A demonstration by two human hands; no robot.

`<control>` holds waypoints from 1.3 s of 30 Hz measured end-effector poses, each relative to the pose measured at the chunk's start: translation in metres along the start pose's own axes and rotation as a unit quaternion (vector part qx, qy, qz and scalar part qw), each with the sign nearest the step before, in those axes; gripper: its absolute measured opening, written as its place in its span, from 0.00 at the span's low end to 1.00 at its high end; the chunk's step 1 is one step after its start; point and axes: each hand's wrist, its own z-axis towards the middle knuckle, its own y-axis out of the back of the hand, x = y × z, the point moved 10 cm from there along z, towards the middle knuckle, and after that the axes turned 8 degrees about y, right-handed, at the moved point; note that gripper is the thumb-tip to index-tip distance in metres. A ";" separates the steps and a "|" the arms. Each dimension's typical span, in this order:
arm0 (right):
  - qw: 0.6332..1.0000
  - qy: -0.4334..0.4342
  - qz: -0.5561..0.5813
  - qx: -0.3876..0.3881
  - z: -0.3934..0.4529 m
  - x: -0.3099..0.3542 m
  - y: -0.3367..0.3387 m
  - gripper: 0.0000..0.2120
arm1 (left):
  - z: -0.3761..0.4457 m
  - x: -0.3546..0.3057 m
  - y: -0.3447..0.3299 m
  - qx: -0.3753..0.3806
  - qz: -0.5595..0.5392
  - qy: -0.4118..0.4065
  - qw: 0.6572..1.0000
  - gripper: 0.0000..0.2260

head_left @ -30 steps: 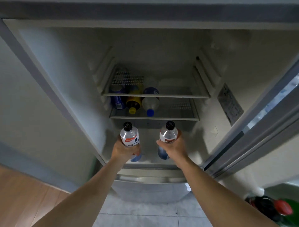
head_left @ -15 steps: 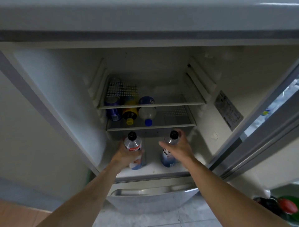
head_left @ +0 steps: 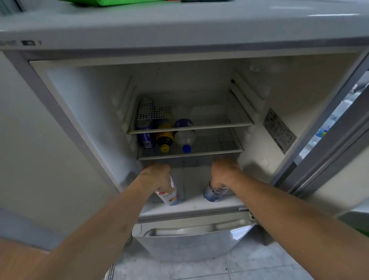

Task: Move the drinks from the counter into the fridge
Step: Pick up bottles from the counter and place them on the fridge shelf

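The fridge [head_left: 83, 112] stands open in front of me. My left hand [head_left: 155, 175] grips the top of a clear bottle with a red and white label [head_left: 169, 194], which leans on the fridge's bottom floor. My right hand [head_left: 223, 173] grips the top of a second clear bottle with a bluish base [head_left: 213, 192], standing on the same floor to the right. Both caps are hidden under my hands. On the lower shelf [head_left: 219, 152] lie a blue can [head_left: 146, 137], a yellow-capped bottle [head_left: 164, 140] and a blue-capped bottle [head_left: 185, 140].
An upper shelf [head_left: 229, 125] sits above the stored drinks. The open fridge door [head_left: 329, 151] stands at the right. A drawer with a handle [head_left: 189, 229] juts out below the compartment. A green object [head_left: 119, 2] lies on the fridge top. Tiled floor [head_left: 219, 267] lies below.
Both hands have pushed their bottles deeper and lower into the bottom compartment. The hands now cover the caps. The camera has tilted up, showing the fridge top.
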 end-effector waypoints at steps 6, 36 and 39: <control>0.988 -0.083 0.117 0.057 -0.023 -0.042 -0.020 0.22 | -0.014 0.025 -0.019 0.027 -0.051 0.051 0.997 0.22; 0.564 -0.135 0.762 -0.287 -0.014 -0.069 -0.029 0.21 | 0.039 -0.125 -0.032 0.016 -0.884 0.036 0.465 0.21; 0.595 -0.082 0.754 -0.267 0.008 -0.070 -0.020 0.24 | 0.056 -0.131 -0.024 0.058 -0.865 -0.039 0.496 0.27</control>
